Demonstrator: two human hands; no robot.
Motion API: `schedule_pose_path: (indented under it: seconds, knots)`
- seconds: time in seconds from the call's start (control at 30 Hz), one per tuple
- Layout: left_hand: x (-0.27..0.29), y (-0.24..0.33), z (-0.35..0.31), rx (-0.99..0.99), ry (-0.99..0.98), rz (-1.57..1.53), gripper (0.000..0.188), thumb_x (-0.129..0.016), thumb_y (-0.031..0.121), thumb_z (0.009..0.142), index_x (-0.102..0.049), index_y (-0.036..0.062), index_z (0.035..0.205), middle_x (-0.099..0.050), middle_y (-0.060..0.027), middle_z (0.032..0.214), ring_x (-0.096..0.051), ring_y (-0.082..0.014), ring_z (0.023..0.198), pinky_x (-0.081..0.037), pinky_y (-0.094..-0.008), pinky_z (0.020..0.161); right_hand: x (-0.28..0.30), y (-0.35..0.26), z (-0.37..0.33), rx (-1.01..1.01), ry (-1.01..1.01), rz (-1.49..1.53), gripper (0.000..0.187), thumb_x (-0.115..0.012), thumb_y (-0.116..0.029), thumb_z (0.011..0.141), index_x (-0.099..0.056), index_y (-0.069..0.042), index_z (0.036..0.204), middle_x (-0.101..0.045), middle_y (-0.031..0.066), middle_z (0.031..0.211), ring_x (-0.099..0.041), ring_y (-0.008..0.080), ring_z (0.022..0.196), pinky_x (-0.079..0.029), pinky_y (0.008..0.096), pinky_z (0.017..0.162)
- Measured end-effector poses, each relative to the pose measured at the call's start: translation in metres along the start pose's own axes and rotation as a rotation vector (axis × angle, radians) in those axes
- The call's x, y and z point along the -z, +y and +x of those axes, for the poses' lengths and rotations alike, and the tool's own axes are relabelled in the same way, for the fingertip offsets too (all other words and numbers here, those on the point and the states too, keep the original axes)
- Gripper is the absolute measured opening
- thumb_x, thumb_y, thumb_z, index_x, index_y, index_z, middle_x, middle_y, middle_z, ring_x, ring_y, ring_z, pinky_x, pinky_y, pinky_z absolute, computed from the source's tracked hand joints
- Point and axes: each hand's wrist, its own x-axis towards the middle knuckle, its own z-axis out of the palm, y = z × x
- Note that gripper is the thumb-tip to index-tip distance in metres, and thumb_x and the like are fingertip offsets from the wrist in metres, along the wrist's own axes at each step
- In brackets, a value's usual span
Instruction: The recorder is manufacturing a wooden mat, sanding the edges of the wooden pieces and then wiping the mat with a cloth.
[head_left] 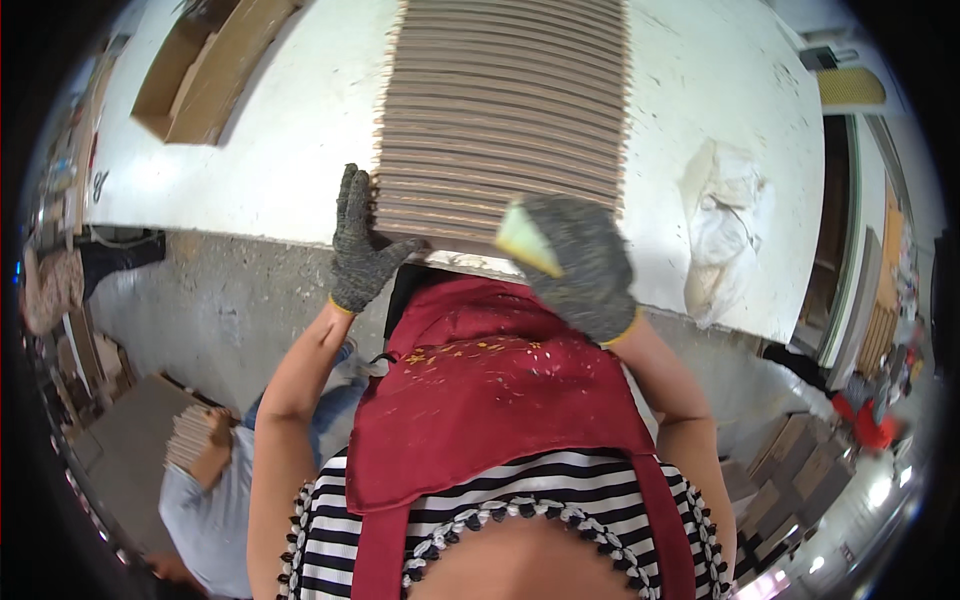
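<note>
A long row of brown strips (pixel 500 120), packed side by side, runs across the white table (pixel 720 70) in front of me. My left hand (pixel 362 245), in a dark grey knit glove, lies along the near left corner of the row with its fingers stretched out and its thumb over the front edge. Over the near right end of the row is my right hand (pixel 585 270), gloved alike and slightly smeared by motion. It grips a pale green and yellow sponge (pixel 530 242), whose far part is covered by the glove.
An open cardboard box (pixel 212 85) rests at the table's far left. Crumpled white plastic (pixel 722 225) lies on the right. A co-worker (pixel 205 515) at lower left holds a bundle of strips (pixel 192 438). Another person (pixel 60 285) is beyond the left edge. Cardboard pieces (pixel 790 460) lie at lower right.
</note>
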Motion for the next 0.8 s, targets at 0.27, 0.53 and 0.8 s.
schedule_pose_path:
  seconds: [0.27,0.53,0.8]
  knots:
    - [-0.013,-0.008,-0.025,0.025,0.134,0.424,0.107,-0.087,0.054,0.068,-0.042,-0.0033,0.147,-0.056,-0.0212,0.137,-0.044,-0.0399,0.138,-0.013,-0.0572,0.121,-0.047,-0.015,0.038,0.215,-0.324,0.033,0.045,-0.069,-0.015,0.084,-0.062,-0.009,0.128,-0.066,0.0124,0.12,-0.064,0.0312,0.104,-0.052,0.0437,0.09]
    - [-0.017,-0.01,-0.029,0.094,0.152,0.378,0.1,-0.085,0.055,0.069,-0.047,-0.0015,0.143,-0.058,-0.0178,0.138,-0.042,-0.0384,0.141,-0.01,-0.0581,0.122,0.03,0.064,0.069,0.083,0.122,-0.469,0.054,-0.082,-0.027,0.08,-0.064,0.0,0.123,-0.068,0.018,0.109,-0.063,0.0378,0.1,-0.05,0.0478,0.088]
    - [-0.024,-0.015,-0.028,0.044,0.264,0.37,0.094,-0.082,0.058,0.071,-0.052,0.0037,0.141,-0.062,-0.0161,0.135,-0.047,-0.0381,0.138,-0.009,-0.0594,0.122,-0.073,-0.039,0.069,0.479,-0.3,0.066,0.053,-0.073,-0.021,0.083,-0.06,-0.008,0.133,-0.065,0.0124,0.121,-0.062,0.0313,0.11,-0.049,0.0445,0.098]
